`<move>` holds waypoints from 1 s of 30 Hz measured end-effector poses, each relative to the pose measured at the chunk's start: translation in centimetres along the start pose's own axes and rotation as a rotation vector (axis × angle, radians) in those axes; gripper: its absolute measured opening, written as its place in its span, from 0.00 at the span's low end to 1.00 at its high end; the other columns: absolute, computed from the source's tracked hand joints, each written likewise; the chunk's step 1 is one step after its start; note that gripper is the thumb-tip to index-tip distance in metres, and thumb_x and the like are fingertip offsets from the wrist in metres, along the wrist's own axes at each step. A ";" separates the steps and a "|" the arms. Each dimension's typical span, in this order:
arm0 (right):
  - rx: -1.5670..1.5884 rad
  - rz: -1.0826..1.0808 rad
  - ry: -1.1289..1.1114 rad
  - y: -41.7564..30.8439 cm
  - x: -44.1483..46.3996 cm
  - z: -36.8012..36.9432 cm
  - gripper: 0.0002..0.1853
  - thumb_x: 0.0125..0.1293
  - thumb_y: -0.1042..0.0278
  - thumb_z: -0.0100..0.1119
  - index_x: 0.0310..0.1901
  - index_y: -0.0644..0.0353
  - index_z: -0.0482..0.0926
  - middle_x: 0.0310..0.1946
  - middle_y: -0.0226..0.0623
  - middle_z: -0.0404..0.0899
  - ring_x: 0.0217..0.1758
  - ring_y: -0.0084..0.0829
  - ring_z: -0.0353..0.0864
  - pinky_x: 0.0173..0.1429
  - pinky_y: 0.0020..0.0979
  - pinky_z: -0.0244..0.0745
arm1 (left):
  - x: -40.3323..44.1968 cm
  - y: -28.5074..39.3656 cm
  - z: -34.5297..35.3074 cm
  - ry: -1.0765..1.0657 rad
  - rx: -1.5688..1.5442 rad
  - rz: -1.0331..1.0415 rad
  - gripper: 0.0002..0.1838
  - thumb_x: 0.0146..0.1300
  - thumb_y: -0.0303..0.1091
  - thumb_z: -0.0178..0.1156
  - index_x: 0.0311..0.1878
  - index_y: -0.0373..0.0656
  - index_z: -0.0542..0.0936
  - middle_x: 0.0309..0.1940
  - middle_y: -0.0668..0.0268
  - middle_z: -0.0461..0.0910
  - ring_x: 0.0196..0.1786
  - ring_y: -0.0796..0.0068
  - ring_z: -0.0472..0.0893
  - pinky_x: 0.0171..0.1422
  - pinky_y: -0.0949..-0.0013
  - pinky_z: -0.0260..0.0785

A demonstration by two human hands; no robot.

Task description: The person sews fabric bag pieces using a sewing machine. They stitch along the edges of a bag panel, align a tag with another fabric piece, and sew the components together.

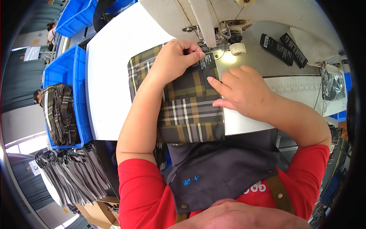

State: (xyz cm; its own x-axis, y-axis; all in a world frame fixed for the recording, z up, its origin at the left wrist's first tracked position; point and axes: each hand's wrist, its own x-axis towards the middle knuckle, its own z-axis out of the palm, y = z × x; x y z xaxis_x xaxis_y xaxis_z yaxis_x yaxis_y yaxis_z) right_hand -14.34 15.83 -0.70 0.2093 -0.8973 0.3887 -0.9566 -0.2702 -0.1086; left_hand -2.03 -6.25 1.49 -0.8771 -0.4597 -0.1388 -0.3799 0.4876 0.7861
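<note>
Plaid fabric (183,110) in brown, black and white lies folded under the sewing machine's needle area. A black label (207,63) with pale print sits on it near the presser foot. My left hand (177,59) rests on the fabric, thumb and fingers pinched together at the label's upper left corner. Over the fabric's right edge, my right hand (246,91) has its index finger and thumb stretched apart, the index tip touching the cloth below the label. Its other fingers are bent. The white sewing machine (274,13) stands directly above both hands.
Loose black labels (276,49) lie on the machine bed at right, beside a ruler strip (293,87) and a plastic-wrapped packet (333,87). A blue bin (80,99) at left holds plaid pieces (59,114). Below it hangs a stack of grey pieces (76,171).
</note>
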 end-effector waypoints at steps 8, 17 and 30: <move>-0.036 0.055 0.025 0.0 0.1 0.0 0.33 0.53 0.43 0.78 0.55 0.59 0.87 0.38 0.28 0.74 0.44 0.30 0.74 0.45 0.33 0.71 | -0.2 0.3 0.1 0.028 0.066 0.005 0.10 0.66 0.36 0.71 0.40 0.37 0.89 0.25 0.64 0.83 0.29 0.74 0.77 0.39 0.65 0.73; -0.060 0.083 0.049 0.5 0.6 -0.4 0.37 0.45 0.39 0.79 0.53 0.57 0.86 0.57 0.31 0.80 0.54 0.32 0.75 0.52 0.33 0.72 | 0.0 -0.1 0.0 -0.013 0.077 0.034 0.11 0.69 0.38 0.69 0.39 0.40 0.86 0.24 0.77 0.76 0.30 0.86 0.70 0.37 0.73 0.66; -0.081 0.059 0.003 0.7 0.9 -0.5 0.35 0.50 0.37 0.77 0.52 0.56 0.85 0.62 0.33 0.83 0.56 0.31 0.76 0.57 0.34 0.71 | -2.5 -0.6 0.8 0.228 0.372 0.451 0.12 0.64 0.33 0.71 0.50 0.43 0.86 0.48 0.61 0.86 0.53 0.58 0.82 0.56 0.58 0.75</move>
State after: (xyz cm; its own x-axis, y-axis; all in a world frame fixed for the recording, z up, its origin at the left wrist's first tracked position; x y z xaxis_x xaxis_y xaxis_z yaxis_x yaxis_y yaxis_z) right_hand -14.96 14.97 0.06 0.1513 -0.9097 0.3866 -0.9806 -0.1875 -0.0574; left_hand 0.14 -4.83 0.89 -0.9059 -0.2748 0.3221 -0.0992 0.8773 0.4696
